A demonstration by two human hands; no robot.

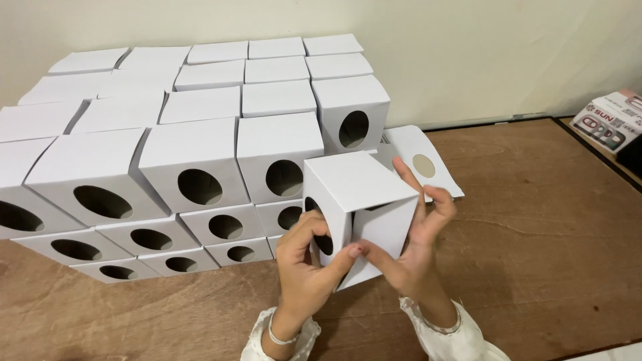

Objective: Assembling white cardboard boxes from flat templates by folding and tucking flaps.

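Over the brown wooden table (535, 254), in the head view, both hands hold one white box (358, 200) up just in front of a stack (194, 154) of like boxes. The box is a small white card cube, tilted, with an oval cut-out in its left face and an open side turned toward the person, where a flap hangs loose at the lower edge. The left hand (307, 264) grips it from below and left, thumb by the oval hole and fingertips pinched on the near corner. The right hand (414, 241) clasps the right side, its fingers spread up behind the back edge and its thumb pressing the flap at the open face. Both wrists show white frilled cuffs, and the left one wears a thin bangle. The stack stands against the pale wall (481, 60), several rows deep and a few tiers high, each box white with a dark oval hole facing forward. Just right of the stack, behind the right hand, flat blanks (428, 157) of the same white card lie on the table, one with a round hole showing brown. Far right, at the table's edge, lies a white packet (612, 120) with red and dark print, beside something black.
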